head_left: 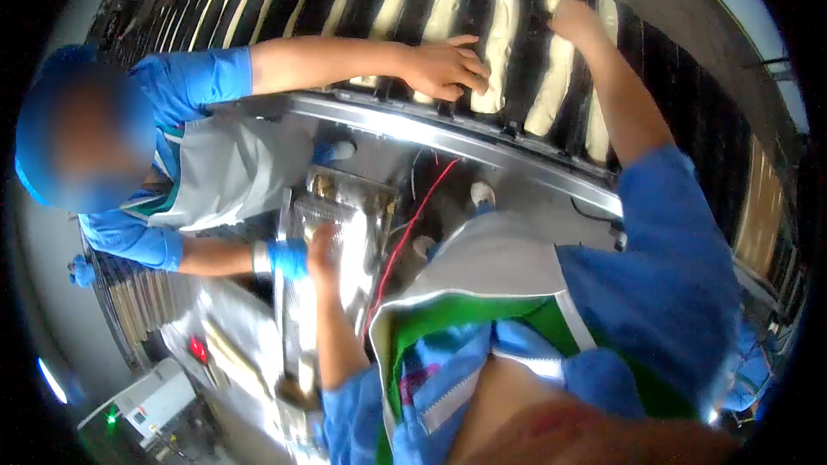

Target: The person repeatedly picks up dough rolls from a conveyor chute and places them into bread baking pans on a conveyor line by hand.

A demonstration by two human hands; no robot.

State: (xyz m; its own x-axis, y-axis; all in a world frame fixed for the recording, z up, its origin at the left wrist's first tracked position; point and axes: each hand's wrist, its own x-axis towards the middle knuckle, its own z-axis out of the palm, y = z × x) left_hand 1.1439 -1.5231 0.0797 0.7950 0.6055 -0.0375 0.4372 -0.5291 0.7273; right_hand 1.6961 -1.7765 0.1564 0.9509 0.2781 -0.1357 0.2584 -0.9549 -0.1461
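Note:
My right hand (577, 19) reaches to the far part of the dark grooved conveyor (534, 30). Its fingers are closed on a long pale dough strip (551, 86), near that strip's far end. Another dough strip (600, 116) lies just to the right, partly behind my forearm. My left hand (322, 254) is low on the left, above a shiny metal tray (345, 232) and beside a co-worker's blue-covered hand (289, 258). Blur hides its fingers, so I cannot see whether it holds anything.
A co-worker's other hand (444, 69) lies over the dough strips beside a long strip (498, 43). Several more strips run off to the left. The conveyor's metal edge (413, 125) crosses before me. A red cable (409, 232) hangs below, and a scale-like machine (155, 400) stands lower left.

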